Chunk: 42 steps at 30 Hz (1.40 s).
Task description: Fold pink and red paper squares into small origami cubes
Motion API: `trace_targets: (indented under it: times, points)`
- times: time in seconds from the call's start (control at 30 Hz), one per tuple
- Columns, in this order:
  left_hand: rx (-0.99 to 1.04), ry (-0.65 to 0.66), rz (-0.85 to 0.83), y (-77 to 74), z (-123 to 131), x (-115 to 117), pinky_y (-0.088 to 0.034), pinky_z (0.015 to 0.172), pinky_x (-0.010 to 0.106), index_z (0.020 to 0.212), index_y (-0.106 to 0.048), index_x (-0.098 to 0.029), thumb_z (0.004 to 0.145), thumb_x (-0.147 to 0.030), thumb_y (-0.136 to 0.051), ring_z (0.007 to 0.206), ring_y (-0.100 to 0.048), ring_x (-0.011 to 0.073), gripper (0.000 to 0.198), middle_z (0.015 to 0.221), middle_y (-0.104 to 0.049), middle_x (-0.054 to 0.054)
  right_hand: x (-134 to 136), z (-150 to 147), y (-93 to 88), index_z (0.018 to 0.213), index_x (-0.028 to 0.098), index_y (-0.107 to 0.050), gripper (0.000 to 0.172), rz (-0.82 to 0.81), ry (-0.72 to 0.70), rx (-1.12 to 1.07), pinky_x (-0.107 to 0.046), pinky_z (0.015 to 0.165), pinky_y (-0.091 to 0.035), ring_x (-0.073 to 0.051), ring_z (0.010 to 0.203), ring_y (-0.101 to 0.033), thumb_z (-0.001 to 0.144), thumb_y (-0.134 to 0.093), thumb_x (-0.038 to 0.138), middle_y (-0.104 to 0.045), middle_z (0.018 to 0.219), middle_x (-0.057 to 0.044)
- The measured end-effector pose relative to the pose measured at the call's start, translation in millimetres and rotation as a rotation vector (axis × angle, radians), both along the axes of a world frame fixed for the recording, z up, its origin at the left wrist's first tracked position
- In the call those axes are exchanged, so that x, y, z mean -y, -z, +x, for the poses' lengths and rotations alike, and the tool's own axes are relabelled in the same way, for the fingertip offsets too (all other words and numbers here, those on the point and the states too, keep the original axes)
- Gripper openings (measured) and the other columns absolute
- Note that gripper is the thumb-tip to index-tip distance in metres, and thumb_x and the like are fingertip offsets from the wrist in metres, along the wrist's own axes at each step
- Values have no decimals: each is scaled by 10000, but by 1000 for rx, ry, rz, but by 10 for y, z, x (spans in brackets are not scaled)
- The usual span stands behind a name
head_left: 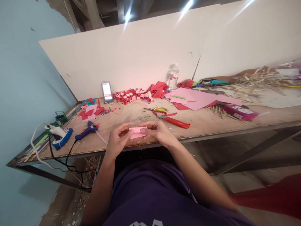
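A small pink paper piece (pixel 137 132) is held between both hands just above the near edge of the wooden table (pixel 131 117). My left hand (pixel 118 138) pinches its left end with thumb and fingers. My right hand (pixel 158 131) grips its right end. The paper looks folded into a short strip. Behind the hands lie scissors with yellow and red handles (pixel 158 111) and a red utility knife (pixel 176 122).
A blue glue gun (pixel 87 130) with black cable lies at the left, beside a tape dispenser (pixel 61 137). Several small red and pink paper cubes (pixel 133 95), pink sheets (pixel 197 98), a water bottle (pixel 173 77), a purple box (pixel 240 112) and wooden sticks (pixel 254 83) fill the back.
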<state>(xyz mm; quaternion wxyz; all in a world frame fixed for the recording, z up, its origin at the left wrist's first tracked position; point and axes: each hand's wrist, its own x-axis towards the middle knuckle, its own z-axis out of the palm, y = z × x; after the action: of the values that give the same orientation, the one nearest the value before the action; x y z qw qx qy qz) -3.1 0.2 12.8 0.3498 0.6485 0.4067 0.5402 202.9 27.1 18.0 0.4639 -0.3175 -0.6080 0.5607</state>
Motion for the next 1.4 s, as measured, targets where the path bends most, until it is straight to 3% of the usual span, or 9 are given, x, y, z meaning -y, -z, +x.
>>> trace_targets:
  times: [0.13, 0.3, 0.57, 0.83, 1.07, 1.2, 1.4]
  points:
    - [-14, 39, -44, -12, 4, -7, -576, 663, 241, 1143, -732, -178, 856, -379, -714, 860, -718, 207, 351, 992, -772, 72, 9, -3, -12, 1038, 144, -806, 395, 2, 3, -10, -287, 657, -583, -161, 676, -686, 697, -874, 332, -780, 831, -52]
    - [-35, 39, -64, 6, 3, -39, -562, 668, 254, 1083, -744, -161, 857, -383, -716, 697, -692, 170, 319, 849, -777, 52, 8, -8, -6, 1006, 152, -811, 382, 14, 14, -18, -288, 657, -583, -172, 706, -699, 673, -888, 323, -783, 833, -47]
    - [-18, 22, -21, 14, -2, -29, -537, 722, 239, 1116, -737, -159, 879, -363, -694, 800, -713, 185, 316, 900, -787, 58, 6, -12, -6, 1006, 118, -789, 399, 21, -14, 22, -283, 591, -581, -203, 637, -740, 757, -846, 425, -768, 747, -53]
    - [10, -17, -28, -10, 24, 0, -495, 642, 205, 1170, -713, -146, 889, -352, -685, 678, -660, 145, 350, 778, -760, 25, -1, -18, 31, 1126, 135, -763, 470, 38, 34, 34, -263, 528, -560, -190, 532, -715, 779, -838, 443, -746, 638, -33]
    - [-24, -21, -41, -19, 4, 3, -489, 652, 204, 1224, -700, -153, 880, -368, -692, 688, -660, 145, 406, 807, -767, 24, -2, -9, 40, 1202, 159, -742, 528, 22, 25, 36, -302, 576, -584, -225, 589, -747, 770, -845, 444, -769, 707, -40]
    - [-34, 1, -46, -19, -3, -15, -510, 705, 229, 1026, -763, -138, 864, -399, -706, 782, -697, 185, 312, 884, -779, 58, 22, 0, 35, 1217, 168, -732, 522, 14, -9, 24, -336, 634, -603, -256, 659, -771, 792, -822, 457, -779, 723, -44]
    - [-97, -4, 1, 40, -21, -68, -434, 636, 226, 860, -757, -140, 903, -426, -650, 701, -616, 157, 309, 745, -695, 17, 9, -9, 29, 1013, 135, -782, 419, 70, 14, 106, -274, 574, -525, -209, 622, -729, 765, -832, 469, -741, 701, -32]
